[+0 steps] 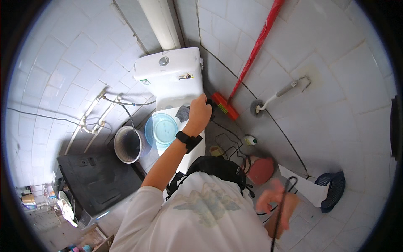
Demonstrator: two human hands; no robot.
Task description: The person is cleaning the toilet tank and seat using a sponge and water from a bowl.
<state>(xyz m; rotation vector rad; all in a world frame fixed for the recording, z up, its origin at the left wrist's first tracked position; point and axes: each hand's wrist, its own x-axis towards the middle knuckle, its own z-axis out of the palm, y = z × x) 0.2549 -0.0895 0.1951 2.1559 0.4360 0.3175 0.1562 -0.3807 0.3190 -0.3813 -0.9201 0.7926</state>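
My left hand, with a black watch on its wrist, is closed above the right side of the white toilet. A small black object shows past its fingers; its kind is unclear. Beside the hand lies a grey cloth on the toilet. A clear blue plastic basin rests on the toilet's left side. Lower right, my right hand is smeared by motion. A dark looped cord crosses in front of it, and whether the fingers grip it cannot be told.
A bucket and a black appliance top stand to the left. Along the right wall are a red broom, a toilet brush, a bottle and a navy slipper-like item. Black cables run over the floor near a reddish object.
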